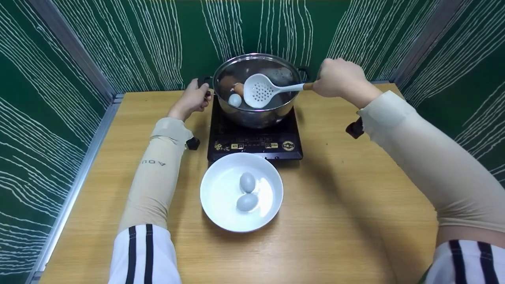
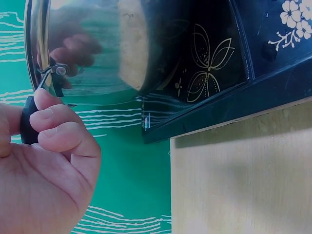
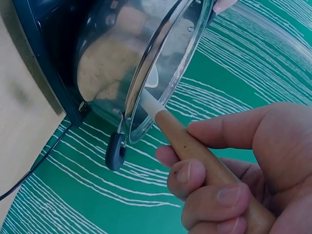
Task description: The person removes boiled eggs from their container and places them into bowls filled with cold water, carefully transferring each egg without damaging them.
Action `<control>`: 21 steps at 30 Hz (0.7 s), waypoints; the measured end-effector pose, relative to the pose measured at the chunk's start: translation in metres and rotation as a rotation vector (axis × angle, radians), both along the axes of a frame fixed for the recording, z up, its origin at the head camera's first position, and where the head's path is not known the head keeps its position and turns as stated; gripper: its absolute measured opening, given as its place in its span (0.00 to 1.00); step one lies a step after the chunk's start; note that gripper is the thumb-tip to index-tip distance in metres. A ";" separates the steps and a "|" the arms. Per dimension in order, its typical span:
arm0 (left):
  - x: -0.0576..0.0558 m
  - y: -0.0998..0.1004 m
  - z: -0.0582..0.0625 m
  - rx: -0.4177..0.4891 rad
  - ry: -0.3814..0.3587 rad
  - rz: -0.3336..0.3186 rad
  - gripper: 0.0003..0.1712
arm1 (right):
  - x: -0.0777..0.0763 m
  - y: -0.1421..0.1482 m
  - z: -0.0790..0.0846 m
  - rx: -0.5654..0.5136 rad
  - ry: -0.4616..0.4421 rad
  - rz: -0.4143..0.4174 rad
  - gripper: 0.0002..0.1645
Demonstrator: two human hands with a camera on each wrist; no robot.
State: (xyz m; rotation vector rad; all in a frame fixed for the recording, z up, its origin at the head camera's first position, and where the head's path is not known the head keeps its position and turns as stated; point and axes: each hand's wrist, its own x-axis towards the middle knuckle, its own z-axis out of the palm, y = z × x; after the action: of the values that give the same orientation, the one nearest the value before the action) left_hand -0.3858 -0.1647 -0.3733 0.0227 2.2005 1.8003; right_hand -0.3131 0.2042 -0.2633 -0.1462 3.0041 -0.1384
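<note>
A steel pot (image 1: 256,117) stands on a black induction cooker (image 1: 256,148). My left hand (image 1: 194,97) grips the pot's black side handle (image 2: 30,119), fingers curled round it in the left wrist view. With my right hand (image 1: 340,77) I hold a white slotted skimmer (image 1: 259,91) by its wooden handle (image 3: 195,158). Its perforated head is over the pot's opening. Beside the head, inside the pot, show a pale egg (image 1: 235,100) and a brown egg (image 1: 239,88), the latter partly hidden by the skimmer.
In front of the cooker is a white bowl (image 1: 213,197) holding two pale eggs (image 1: 247,202). All of it stands on a wooden table (image 1: 335,236). Green walls (image 1: 272,27) with white lines rise close behind the pot and at both sides. A dark cord (image 3: 36,165) runs from the cooker's side.
</note>
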 end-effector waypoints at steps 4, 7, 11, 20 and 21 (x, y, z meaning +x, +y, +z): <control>0.008 0.002 0.010 -0.009 -0.021 -0.007 0.25 | 0.000 -0.008 0.000 0.015 -0.017 -0.002 0.19; 0.016 0.003 0.019 -0.029 -0.022 -0.011 0.24 | 0.000 -0.015 -0.001 0.019 -0.031 0.000 0.24; 0.020 0.004 0.023 -0.026 -0.024 -0.018 0.24 | 0.000 -0.023 -0.003 0.026 -0.043 0.004 0.26; 0.002 0.000 0.003 -0.001 -0.014 -0.010 0.35 | 0.000 -0.033 -0.005 0.005 -0.040 0.047 0.32; 0.001 0.000 0.000 0.004 -0.003 -0.011 0.33 | 0.000 -0.034 -0.005 0.000 -0.043 0.054 0.33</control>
State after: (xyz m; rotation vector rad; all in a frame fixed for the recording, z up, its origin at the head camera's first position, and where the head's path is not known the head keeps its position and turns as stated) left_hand -0.3853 -0.1650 -0.3728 0.0322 2.1900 1.7981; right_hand -0.3135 0.1703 -0.2684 -0.2211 2.9540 -0.1345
